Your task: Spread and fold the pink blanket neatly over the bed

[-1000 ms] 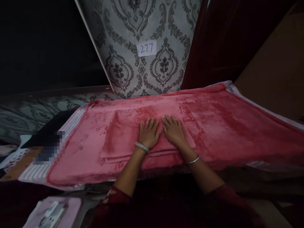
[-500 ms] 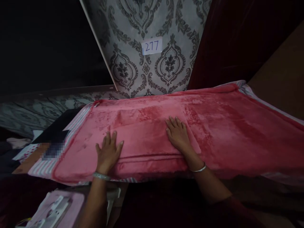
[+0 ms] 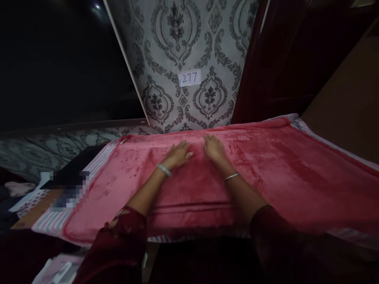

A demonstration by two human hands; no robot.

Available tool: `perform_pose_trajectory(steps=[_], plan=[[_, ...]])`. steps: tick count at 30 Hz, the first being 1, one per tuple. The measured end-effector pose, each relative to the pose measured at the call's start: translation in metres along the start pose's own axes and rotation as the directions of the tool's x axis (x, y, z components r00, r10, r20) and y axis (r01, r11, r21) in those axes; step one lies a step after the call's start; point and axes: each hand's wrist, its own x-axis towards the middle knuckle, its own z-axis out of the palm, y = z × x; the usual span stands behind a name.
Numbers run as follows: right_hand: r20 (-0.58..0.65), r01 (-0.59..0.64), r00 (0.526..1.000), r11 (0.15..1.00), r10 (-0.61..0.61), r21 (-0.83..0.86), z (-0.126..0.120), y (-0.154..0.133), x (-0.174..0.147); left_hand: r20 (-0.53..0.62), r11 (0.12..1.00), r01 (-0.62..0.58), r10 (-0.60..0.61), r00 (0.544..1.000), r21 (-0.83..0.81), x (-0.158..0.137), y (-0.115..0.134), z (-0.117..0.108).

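A plush red-pink blanket (image 3: 290, 169) with a striped border lies spread over a raised surface. On it, in the middle, rests a folded piece of the same plush cloth (image 3: 189, 185), its layered edge facing me. My left hand (image 3: 177, 154) lies palm down near the far edge of this folded piece, its fingers stretched forward and slightly blurred. Beside it, to the right, my right hand (image 3: 214, 149) is also palm down with fingers extended toward the wall. Neither hand grips anything. A bangle circles each wrist.
Patterned wallpaper (image 3: 177, 35) with a paper label (image 3: 190, 77) marked 277 rises behind the blanket. A large dark screen (image 3: 59, 67) hangs at the left, and a dark red panel (image 3: 272, 67) stands at the right. Papers and cloth lie at the left end.
Both hands have slid forward over the folded cloth toward the wall. My left hand has also moved right, closer to my right hand. The camera view has tilted up slightly.
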Motion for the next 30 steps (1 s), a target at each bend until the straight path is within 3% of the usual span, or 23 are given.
perform_pose_trajectory(steps=[4,9,12,15,20,23,28,30], plan=[[0.017,-0.053,0.998,0.996,0.054,-0.066,0.033,0.004,-0.009,-0.072,0.989,-0.126,0.121,0.990,-0.073,0.036,0.036,0.036],[-0.013,-0.025,1.000,0.994,0.024,-0.110,0.049,0.014,-0.016,-0.098,0.991,-0.097,0.088,0.991,-0.092,0.042,0.039,0.071],[-0.027,-0.029,0.999,0.996,0.026,-0.090,0.049,0.014,-0.014,-0.069,0.998,-0.002,-0.002,0.998,-0.061,0.046,0.022,0.070],[-0.044,-0.033,0.999,0.997,0.030,-0.072,0.048,0.012,-0.013,0.004,0.989,0.151,-0.151,0.989,-0.007,0.048,-0.013,0.061],[-0.038,-0.037,0.999,0.998,0.036,-0.047,0.047,0.011,-0.015,0.013,0.931,0.362,-0.363,0.932,0.037,0.026,-0.090,0.046],[-0.041,-0.034,0.999,0.999,0.033,-0.040,0.046,0.011,-0.014,-0.030,0.876,0.480,-0.479,0.877,0.044,0.007,-0.122,0.041],[-0.025,-0.049,0.999,0.998,0.048,-0.037,0.044,0.009,-0.013,-0.120,0.781,0.623,-0.615,0.779,0.047,0.005,-0.129,0.030],[-0.027,-0.055,0.998,0.998,0.054,-0.041,0.043,0.009,-0.013,-0.214,0.815,0.578,-0.559,0.801,0.036,0.011,-0.118,0.027]])
